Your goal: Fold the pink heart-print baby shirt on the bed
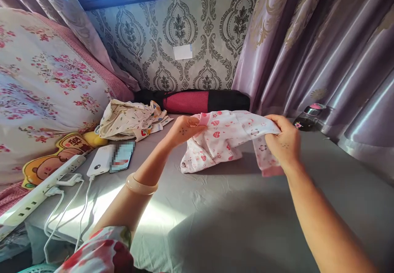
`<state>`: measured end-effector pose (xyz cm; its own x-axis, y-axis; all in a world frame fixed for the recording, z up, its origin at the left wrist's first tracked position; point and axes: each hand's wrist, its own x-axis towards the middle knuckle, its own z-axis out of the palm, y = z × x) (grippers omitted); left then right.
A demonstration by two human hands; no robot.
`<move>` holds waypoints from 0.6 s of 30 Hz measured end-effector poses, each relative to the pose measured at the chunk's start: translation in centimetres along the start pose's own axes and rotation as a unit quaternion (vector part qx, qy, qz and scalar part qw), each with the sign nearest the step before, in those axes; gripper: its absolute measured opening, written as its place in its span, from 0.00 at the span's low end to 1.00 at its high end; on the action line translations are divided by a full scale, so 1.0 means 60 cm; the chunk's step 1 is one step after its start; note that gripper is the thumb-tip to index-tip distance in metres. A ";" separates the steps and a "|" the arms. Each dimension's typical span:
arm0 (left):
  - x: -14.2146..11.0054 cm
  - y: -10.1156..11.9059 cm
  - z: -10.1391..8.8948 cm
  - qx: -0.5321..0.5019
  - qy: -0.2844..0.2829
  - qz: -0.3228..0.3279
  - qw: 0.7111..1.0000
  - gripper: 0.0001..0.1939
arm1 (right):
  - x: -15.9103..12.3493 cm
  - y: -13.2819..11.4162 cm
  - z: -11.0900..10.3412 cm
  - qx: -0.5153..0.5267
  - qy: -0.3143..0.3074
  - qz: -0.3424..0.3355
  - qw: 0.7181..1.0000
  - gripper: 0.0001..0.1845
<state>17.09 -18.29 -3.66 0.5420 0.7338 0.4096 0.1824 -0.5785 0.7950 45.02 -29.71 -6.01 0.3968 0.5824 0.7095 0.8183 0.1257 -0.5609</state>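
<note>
A small white garment printed with pink hearts and paw shapes is stretched between my hands, above the grey sheet. My left hand pinches it beside a pink ribbed cuff. On the other side my right hand has its fingers closed on the white edge of the cloth. Below the right hand hangs a second part of the garment, ending in another pink cuff. The lower left part of the cloth droops in folds close to the sheet. Whether it is a top or trousers I cannot tell.
Crumpled cream patterned clothes lie at the left. Nearer are a phone, a white power bank and a power strip with cables. A black-and-red bag lies along the wall. A dark round bottle stands by the right curtain.
</note>
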 end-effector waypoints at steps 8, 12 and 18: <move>-0.018 -0.039 0.066 0.329 0.108 0.171 0.922 0.12 | -0.062 0.051 -0.050 -0.097 -0.109 0.047 0.988 0.24; -0.035 -0.044 0.092 0.366 0.153 0.198 0.896 0.12 | -0.085 0.079 -0.066 -0.129 -0.271 0.064 0.952 0.22; -0.047 -0.054 0.118 0.376 0.160 0.215 0.887 0.15 | -0.072 0.036 -0.089 -0.025 -0.407 0.045 0.912 0.31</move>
<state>20.79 -21.01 -10.55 0.4561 0.3823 0.8036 0.5768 -0.8147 0.0602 47.30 -36.21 -8.02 0.0407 0.9943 0.0981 0.8238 0.0221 -0.5664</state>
